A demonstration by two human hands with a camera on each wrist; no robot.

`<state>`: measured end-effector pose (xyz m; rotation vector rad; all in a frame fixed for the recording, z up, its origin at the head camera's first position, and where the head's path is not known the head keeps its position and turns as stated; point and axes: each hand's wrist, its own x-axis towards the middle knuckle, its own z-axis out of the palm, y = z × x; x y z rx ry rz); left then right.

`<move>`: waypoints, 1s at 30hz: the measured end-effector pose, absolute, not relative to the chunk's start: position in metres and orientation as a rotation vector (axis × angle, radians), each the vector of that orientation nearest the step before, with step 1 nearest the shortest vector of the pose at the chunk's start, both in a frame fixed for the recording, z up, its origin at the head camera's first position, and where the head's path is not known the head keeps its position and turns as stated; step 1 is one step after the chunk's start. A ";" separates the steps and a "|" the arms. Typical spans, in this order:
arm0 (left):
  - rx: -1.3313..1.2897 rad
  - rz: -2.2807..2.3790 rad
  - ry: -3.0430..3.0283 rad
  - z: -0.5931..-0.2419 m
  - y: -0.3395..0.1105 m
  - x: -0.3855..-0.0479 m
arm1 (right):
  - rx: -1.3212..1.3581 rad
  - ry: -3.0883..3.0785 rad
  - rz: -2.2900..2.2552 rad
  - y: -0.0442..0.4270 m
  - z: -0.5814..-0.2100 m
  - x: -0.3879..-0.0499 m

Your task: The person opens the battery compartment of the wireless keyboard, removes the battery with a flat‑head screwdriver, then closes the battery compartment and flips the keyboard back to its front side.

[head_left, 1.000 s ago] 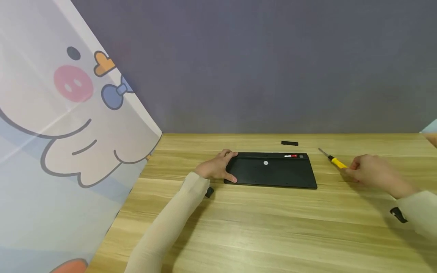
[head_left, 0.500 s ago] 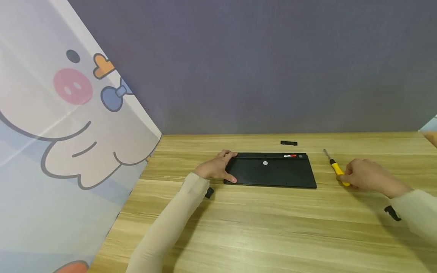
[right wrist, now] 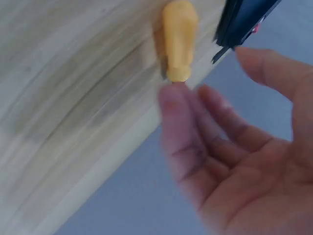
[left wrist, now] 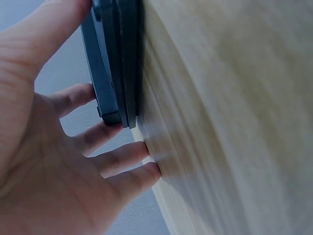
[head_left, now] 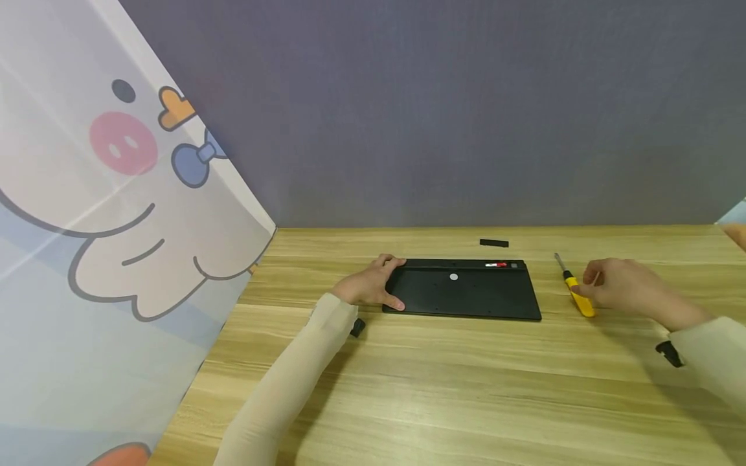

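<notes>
A black keyboard (head_left: pixel 466 294) lies underside up on the table, its small battery compartment uncovered at the far right with a red and white battery (head_left: pixel 497 265) inside. My left hand (head_left: pixel 368 285) holds its left end, thumb on the near edge and fingers at the far edge; in the left wrist view, two fingertips touch the wood beside it. To the right lies a screwdriver (head_left: pixel 579 299) with a yellow handle, its tip pointing away. Just above it is my right hand (right wrist: pixel 244 147), thumb and fingers apart, nothing held between them.
Behind the keyboard lies a slim black cover (head_left: pixel 494 243). One small black object (head_left: pixel 357 327) sits by the left wrist, another (head_left: pixel 669 353) near the right sleeve. A grey panel (head_left: pixel 466 116) rises along the table's back edge, and a printed cartoon sheet (head_left: pixel 192 259) stands at left.
The screwdriver has been laid down, its tip turned further away from me, and my right hand has let go of it. My left hand and the keyboard have stayed put.
</notes>
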<state>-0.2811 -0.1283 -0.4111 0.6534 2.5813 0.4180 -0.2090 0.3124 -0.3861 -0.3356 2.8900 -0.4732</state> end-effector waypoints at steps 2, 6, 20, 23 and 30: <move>0.650 0.416 2.584 -0.411 -0.129 -0.282 | -0.410 2.925 -0.533 0.304 -0.384 -0.210; 0.639 0.419 2.585 -0.410 -0.130 -0.281 | -0.607 2.919 -0.612 0.286 -0.388 -0.210; 0.658 0.439 2.574 -0.408 -0.125 -0.278 | -0.615 2.745 -0.731 0.265 -0.395 -0.210; 0.661 0.438 2.573 -0.408 -0.123 -0.279 | -0.636 2.744 -0.720 0.265 -0.397 -0.209; 0.669 0.446 2.566 -0.407 -0.122 -0.282 | -0.674 2.767 -0.640 0.265 -0.402 -0.212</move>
